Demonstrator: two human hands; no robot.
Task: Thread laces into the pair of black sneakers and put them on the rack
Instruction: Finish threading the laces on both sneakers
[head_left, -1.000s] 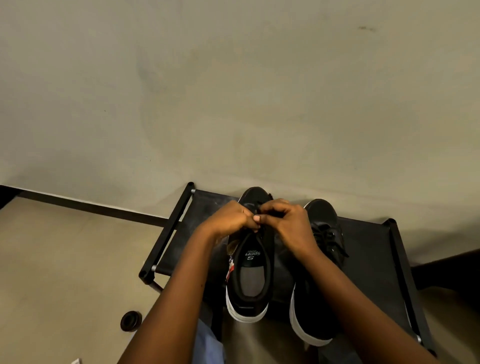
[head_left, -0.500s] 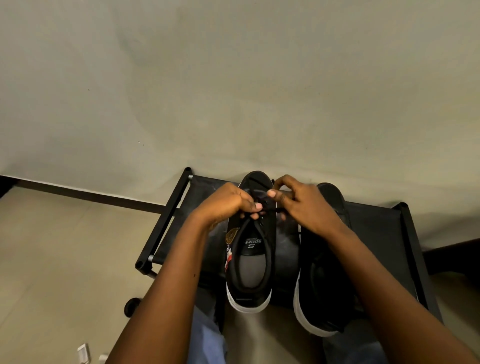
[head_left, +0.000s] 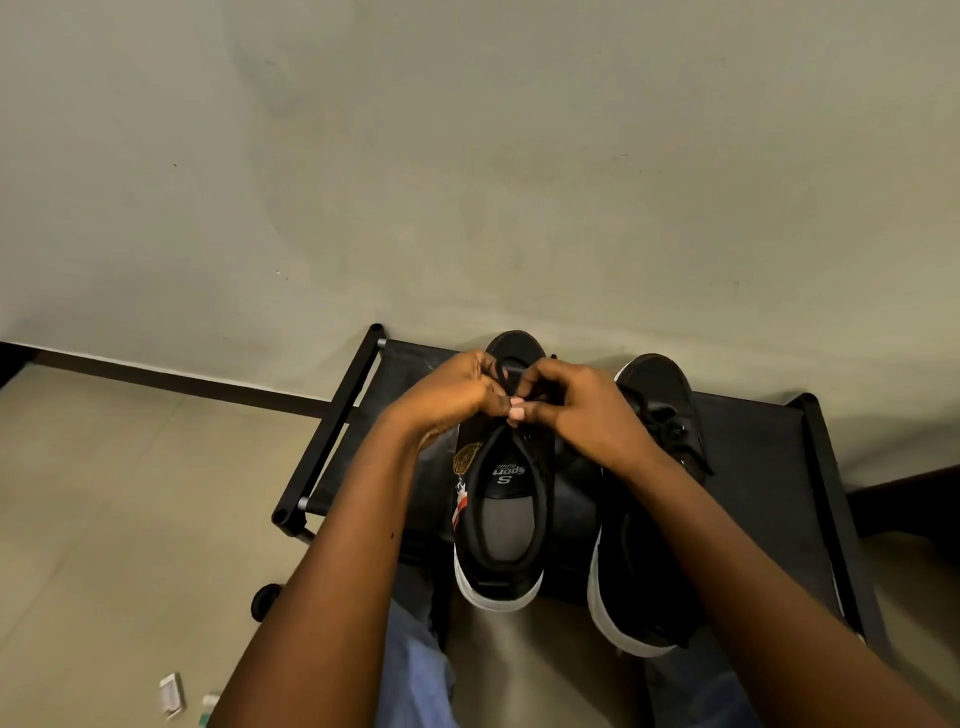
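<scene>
both forearms reach forward; left hand and right hand meet, fingers curled, fingertips pinched together.

- Left sneaker: black, white-soled, upright mid-rack, toe toward the wall edge, lace looped.
- Right sneaker: just beside it, laced.

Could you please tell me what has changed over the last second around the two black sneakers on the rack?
Little has moved. The left hand and right hand, drawn slightly apart half a second ago with the black lace stretched between them, have closed together again and pinch it over the left black white-soled sneaker. Unchanged: that sneaker and the right black sneaker stay side by side on the black fabric rack.
</scene>
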